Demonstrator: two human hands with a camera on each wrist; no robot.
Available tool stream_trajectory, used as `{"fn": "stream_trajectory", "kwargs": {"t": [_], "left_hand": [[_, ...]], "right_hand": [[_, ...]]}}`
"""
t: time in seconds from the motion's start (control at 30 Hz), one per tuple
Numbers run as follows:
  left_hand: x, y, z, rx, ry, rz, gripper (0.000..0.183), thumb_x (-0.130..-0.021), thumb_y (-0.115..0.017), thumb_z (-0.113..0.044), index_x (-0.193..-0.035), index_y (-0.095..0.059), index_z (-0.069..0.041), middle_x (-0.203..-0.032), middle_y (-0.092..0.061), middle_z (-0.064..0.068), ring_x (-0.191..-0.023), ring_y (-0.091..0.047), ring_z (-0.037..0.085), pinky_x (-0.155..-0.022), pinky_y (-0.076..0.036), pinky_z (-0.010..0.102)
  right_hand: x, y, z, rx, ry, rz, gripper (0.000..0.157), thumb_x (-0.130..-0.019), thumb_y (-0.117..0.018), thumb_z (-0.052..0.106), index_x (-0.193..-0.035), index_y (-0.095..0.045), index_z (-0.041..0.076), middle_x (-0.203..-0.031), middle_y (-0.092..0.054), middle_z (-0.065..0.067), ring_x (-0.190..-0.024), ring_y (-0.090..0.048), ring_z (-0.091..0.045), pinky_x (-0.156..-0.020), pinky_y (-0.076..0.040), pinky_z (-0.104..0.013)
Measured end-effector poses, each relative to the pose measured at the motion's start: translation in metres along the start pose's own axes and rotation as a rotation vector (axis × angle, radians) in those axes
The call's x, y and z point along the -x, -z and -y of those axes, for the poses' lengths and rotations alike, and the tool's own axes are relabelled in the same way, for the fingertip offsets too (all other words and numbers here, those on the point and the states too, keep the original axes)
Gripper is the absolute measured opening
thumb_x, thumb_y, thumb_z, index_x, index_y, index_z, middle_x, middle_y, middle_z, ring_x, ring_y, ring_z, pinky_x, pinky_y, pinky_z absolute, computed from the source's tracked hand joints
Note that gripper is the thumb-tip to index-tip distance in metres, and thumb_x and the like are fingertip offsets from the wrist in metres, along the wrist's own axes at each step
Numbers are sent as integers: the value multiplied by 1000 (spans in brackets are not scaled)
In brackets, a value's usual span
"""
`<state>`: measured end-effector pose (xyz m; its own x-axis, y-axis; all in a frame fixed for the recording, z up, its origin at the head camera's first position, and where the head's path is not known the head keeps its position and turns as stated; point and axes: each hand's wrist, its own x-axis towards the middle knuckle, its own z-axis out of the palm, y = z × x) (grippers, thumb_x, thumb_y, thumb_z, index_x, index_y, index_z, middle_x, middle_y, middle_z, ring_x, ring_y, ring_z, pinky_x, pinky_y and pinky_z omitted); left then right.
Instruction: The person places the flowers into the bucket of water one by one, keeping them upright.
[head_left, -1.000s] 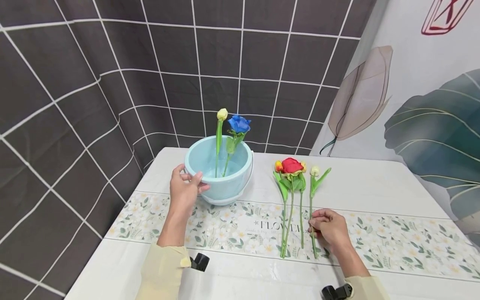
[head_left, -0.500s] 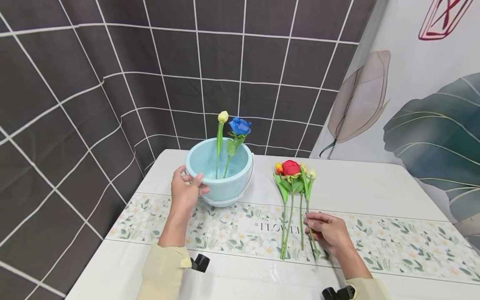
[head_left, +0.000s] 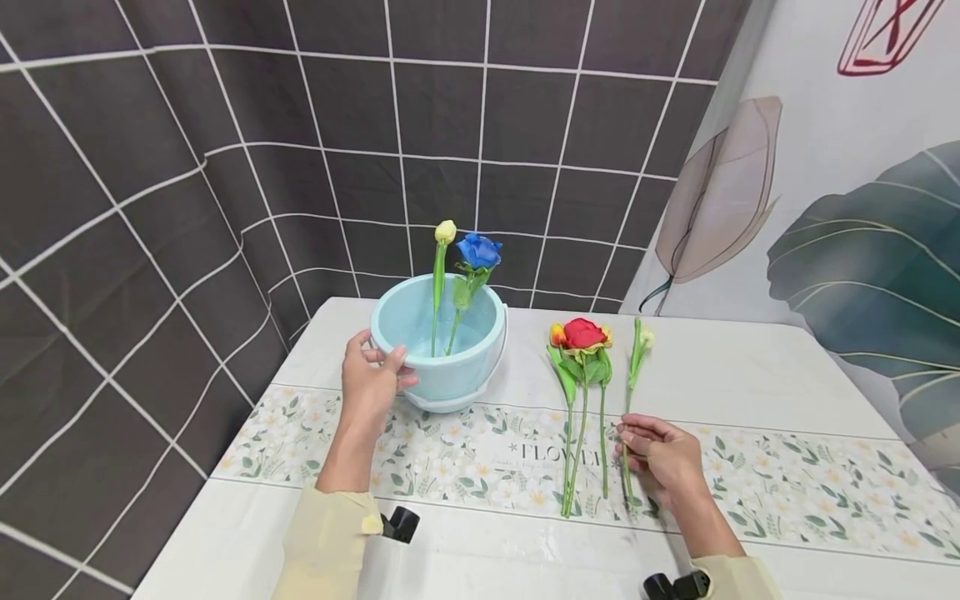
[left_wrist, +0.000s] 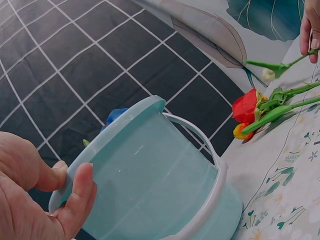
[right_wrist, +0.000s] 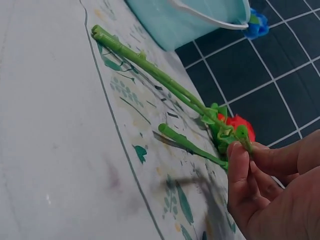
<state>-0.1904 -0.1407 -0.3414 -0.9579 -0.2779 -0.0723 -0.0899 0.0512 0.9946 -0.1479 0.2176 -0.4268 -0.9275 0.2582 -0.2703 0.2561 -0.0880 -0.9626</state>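
Observation:
My left hand [head_left: 367, 385] grips the rim of a light blue bucket [head_left: 450, 383], thumb on one side of it and fingers on the other. Inside the bucket stand a pale yellow tulip [head_left: 446, 232] and a blue rose [head_left: 479, 252]. Between thumb and fingers, my right hand [head_left: 663, 458] pinches the stem of a white tulip [head_left: 636, 362]; the stem's cut end [right_wrist: 242, 132] shows in the right wrist view. Just left of that hand lie a red rose [head_left: 582, 333], an orange tulip [head_left: 557, 334] and another stem [head_left: 603, 433], its bloom mostly hidden behind the rose.
The white table [head_left: 480, 550] carries a floral printed band [head_left: 465, 467] with lettering. A dark tiled backdrop [head_left: 525, 117] rises behind it, and a leaf-patterned cloth [head_left: 862, 250] hangs at the right. The bucket's white handle [left_wrist: 220, 172] hangs down along its side.
The white tulip's head swung left toward the other flowers, then back right, and its leaf has turned to the other side of the bloom. The left hand and bucket have stayed in place.

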Motion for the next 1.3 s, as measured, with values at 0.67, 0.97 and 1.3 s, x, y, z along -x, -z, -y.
{"fn": "stream_trajectory", "kwargs": {"t": [0.67,0.97,1.3], "left_hand": [[0,0,-1,18,3,-4,65,-99,-52,-12,-153,-14,-11,-116,-38,16,-80,-69,15,-80,-60,15],[0,1,1,17,-7,-2,65,-100,-51,-12,-153,-14,-10,-116,-38,15,-81,-69,17,-79,-60,15],[-1,0,1,35,2,-6,65,-99,-52,-11,-153,-15,-11,-116,-39,16,-81,-69,18,-78,-61,16]], "right_hand": [[-2,-23,29,-11,228,-154,28,-87,-68,0,-115,-64,-1,-90,-70,2,-74,-71,-13,-64,-65,-27],[4,-40,52,-47,255,-144,25,-88,-65,-6,-112,-64,-1,-89,-67,1,-72,-71,-14,-65,-65,-27],[3,-61,75,-89,336,-116,26,-87,-65,-8,-113,-62,-7,-88,-66,-1,-69,-69,-13,-59,-64,-23]]}}
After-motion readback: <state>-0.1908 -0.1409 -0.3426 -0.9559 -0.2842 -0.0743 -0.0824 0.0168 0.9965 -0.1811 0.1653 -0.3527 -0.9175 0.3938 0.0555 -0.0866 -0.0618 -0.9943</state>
